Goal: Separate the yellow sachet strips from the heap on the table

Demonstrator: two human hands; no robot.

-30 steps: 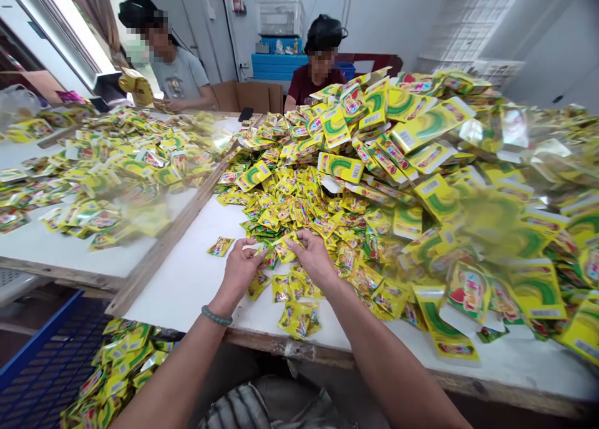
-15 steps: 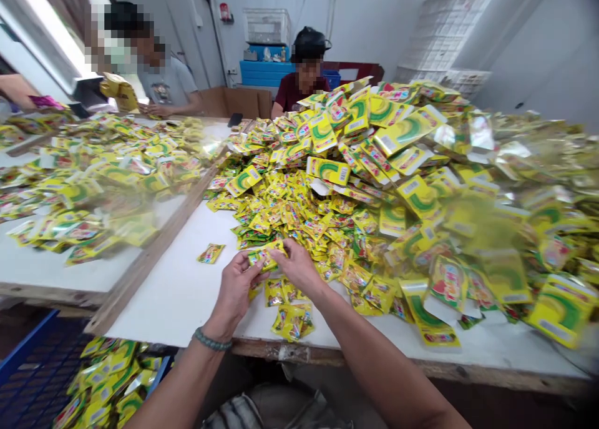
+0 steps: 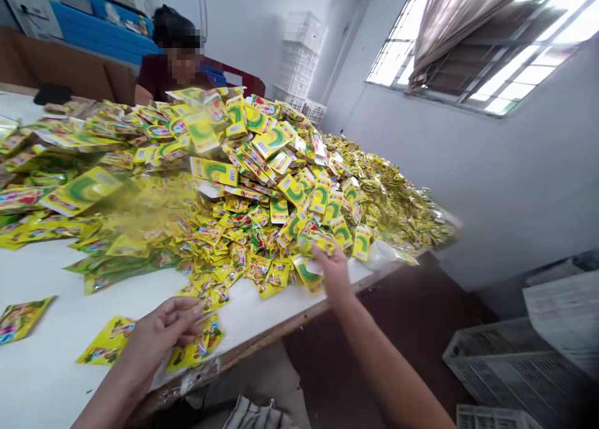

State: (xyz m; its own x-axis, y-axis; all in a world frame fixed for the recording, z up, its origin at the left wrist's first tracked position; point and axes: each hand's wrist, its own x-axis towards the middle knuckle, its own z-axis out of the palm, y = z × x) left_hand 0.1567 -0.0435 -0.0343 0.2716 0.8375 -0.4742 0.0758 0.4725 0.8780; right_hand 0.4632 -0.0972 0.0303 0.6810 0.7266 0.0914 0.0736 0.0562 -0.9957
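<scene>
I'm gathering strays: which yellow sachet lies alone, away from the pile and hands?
The sachet at the lower left; others are heaped or near the left hand or right hand.

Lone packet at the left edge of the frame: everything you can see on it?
The packet is a flat-looking pouch with the gloss of plastic film, mainly yellow, with brown-orange, pink and blue print too blurred to read. It lies askew on the white table, apart from the others, left end at the frame edge. Only the table touches it.
</scene>
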